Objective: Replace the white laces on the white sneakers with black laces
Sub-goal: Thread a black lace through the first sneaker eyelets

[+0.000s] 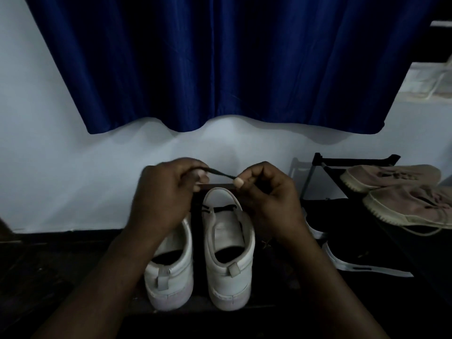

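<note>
L hand [161, 192]: we pinch the black lace [221, 174], fingers curled.
R hand [266, 196]: pinches same lace btw thumb & forefinger; lace runs taut btw our hands.
Right sneaker [230, 260]: under our hands, heel twd us, black lace across eyelets.
Left sneaker [171, 270]: just beside it.
Rack [354, 159]: at right w/ beige shoes [391, 177].
Curtain [220, 69]: blue, behind.

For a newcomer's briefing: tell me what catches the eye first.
A deep blue curtain fills the top. At centre, the left hand and right hand pinch a black lace above two white sneakers, heels toward the camera. Beige shoes sit on a rack at right.
</note>
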### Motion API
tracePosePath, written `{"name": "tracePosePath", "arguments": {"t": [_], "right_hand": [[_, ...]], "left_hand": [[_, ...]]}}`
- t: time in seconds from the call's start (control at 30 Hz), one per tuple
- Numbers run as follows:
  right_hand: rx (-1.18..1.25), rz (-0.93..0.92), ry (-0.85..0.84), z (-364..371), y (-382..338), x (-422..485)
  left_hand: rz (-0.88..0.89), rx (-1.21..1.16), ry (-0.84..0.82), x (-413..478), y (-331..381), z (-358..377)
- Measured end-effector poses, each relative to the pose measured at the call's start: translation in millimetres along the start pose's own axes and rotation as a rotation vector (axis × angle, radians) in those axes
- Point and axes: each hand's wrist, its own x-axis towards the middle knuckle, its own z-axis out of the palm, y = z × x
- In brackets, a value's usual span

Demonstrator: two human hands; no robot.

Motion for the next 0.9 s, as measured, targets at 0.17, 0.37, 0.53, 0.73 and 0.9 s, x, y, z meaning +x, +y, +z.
{"name": "tracePosePath", "arguments": {"t": [0.17,0.37,0.53,0.73,0.9], "right_hand": [[0.076,0.005,0.055,-14.0,-4.1,4.9],[0.118,0.083,0.124,-10.3,-2.1,4.6],[-0.009,0.105,0.095,2.0,7.0,3.8],[-0.076,0.106,-0.039,2.8,13.0,3.5],[-0.049,0.11,0.028,1.8,11.7,2.8]], "left_hand": [[-0.324,-0.328,0.287,8.5,-4.6,-14.5],[-0.303,-0.201,0.253,7.6,-8.8,-15.9],[0.028,0.124,-0.063,-5.4,3.4,-3.6],[0.166,0.173,-0.145,-13.7,15.0,20.5],[0.004,0.088,-0.177,-11.5,13.5,22.6]]}}
